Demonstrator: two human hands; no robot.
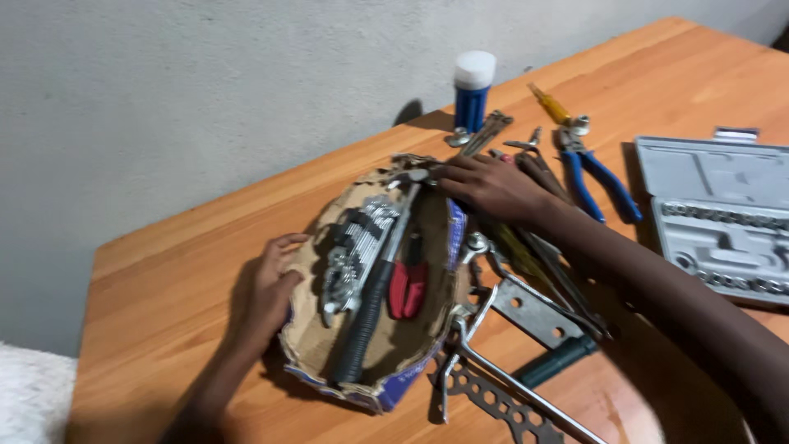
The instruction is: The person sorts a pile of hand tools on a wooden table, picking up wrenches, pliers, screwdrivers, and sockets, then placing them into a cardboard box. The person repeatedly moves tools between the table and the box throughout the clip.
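Black-handled hammer [374, 292] lies lengthwise in the cardboard box [308, 345], head far; both hands spread, left [271, 288], right [493, 187].

A hammer [374, 284] and pliers [408, 288] lie in the cardboard box [308, 349], the socket set case [719, 215] to its right, a bottle [474, 90] behind, and loose tools between.

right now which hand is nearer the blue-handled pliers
Right. The right hand lies just left of the blue-handled pliers; the left hand is far across the cardboard box, holding its edge.
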